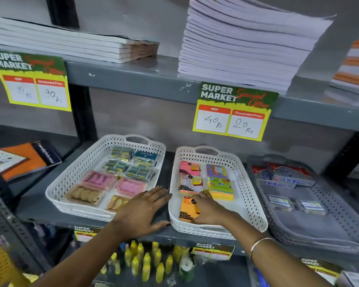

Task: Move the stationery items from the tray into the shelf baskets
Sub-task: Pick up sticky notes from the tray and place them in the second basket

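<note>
Head view: you face a grey shelf [39, 206] carrying three baskets side by side; no tray shows in this view.
Left basket [75, 172]: white, holding small packs in rows, blue-green ones at the back, pink and tan ones at the front.
Middle basket [255, 195]: white, holding bright pad packs; pink, purple, yellow and green packs fill the far half.
Right basket [340, 224]: grey, with boxes at the back and two small packs mid-way; its near half is bare.
Orange pack [188, 208]: lies flat in the near left corner of the middle basket, just in front of the other packs.
Right hand [207, 208]: reaches into the middle basket, fingers curled on the right edge of the orange pack; a light pinch, as it appears, not a full grasp.
Left hand [142, 210]: open and flat, palm down on the shelf between the left and middle baskets, holding nothing, its fingertips close to the middle basket's wall.
Step in hand: you seem to be seating the orange pack in line with the packs already placed.
Next move: it calls for letting go once the pack lies square, then drawing your right hand clear without dragging the neighbouring packs; the near right of this basket looks free for more.
</note>
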Tool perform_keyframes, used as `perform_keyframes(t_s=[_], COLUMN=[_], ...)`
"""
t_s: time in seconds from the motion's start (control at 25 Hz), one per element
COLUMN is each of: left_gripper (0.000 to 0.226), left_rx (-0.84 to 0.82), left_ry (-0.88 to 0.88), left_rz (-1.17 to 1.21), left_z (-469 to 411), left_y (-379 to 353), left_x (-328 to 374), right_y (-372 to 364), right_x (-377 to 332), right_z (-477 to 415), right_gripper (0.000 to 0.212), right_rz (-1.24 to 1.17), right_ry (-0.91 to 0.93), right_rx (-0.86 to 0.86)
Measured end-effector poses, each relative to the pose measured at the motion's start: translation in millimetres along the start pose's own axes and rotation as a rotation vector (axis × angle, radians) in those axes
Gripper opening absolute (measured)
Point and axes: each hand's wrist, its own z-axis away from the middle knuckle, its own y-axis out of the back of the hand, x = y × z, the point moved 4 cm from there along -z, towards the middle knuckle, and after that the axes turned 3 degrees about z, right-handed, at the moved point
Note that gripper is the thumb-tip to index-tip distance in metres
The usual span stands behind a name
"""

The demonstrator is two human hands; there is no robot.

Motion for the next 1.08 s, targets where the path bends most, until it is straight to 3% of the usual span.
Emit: perform_keyframes(t_s=[0.48,1.08], left_gripper=[0.070,0.078], left_rx=[0.039,-0.038], left_ry=[-0.011,0.017], left_rz=[0.033,0.048], left_z=[0.4,0.7], left_y=[0.4,-4.9], left_x=[1.4,-0.9], right_y=[-1.8,-4.3], right_x=[-4.2,-2.3], right_z=[-6.5,-8.0], right_gripper=[0.081,0.080], right_rz=[0.001,0.036], right_ry=[0.033,0.054], right_rx=[-0.022,-0.027])
